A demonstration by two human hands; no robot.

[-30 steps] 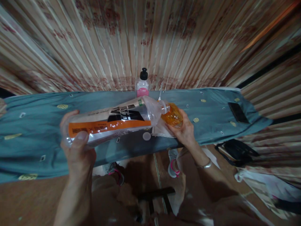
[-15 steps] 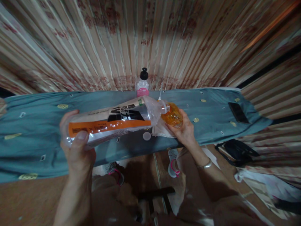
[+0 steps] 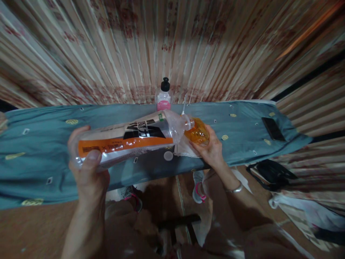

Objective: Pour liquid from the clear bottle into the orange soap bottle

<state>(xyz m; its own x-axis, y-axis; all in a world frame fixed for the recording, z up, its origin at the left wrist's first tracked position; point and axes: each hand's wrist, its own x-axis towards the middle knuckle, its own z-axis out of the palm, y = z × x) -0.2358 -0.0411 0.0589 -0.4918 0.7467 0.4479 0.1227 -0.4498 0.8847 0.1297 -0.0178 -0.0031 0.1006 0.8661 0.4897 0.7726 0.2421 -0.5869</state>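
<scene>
My left hand (image 3: 90,162) is closed around the base of a large clear plastic bottle (image 3: 129,138) with an orange, black and white label. The bottle lies nearly level in the air, its uncapped neck pointing right. At that neck, my right hand (image 3: 211,149) grips a small container of amber liquid (image 3: 198,132). Bottle mouth and container meet or overlap in view; whether they touch I cannot tell. Under the container lies a whitish cloth or tissue (image 3: 185,149). A round pale cap (image 3: 168,155) rests on the table just below the bottle.
Behind the bottle stands a clear pump-top bottle (image 3: 164,97) with a black top and pink label. A dark phone (image 3: 272,128) lies at the right of the teal-covered table (image 3: 242,122). Pleated curtains (image 3: 151,46) hang behind. A black bag (image 3: 272,172) sits lower right.
</scene>
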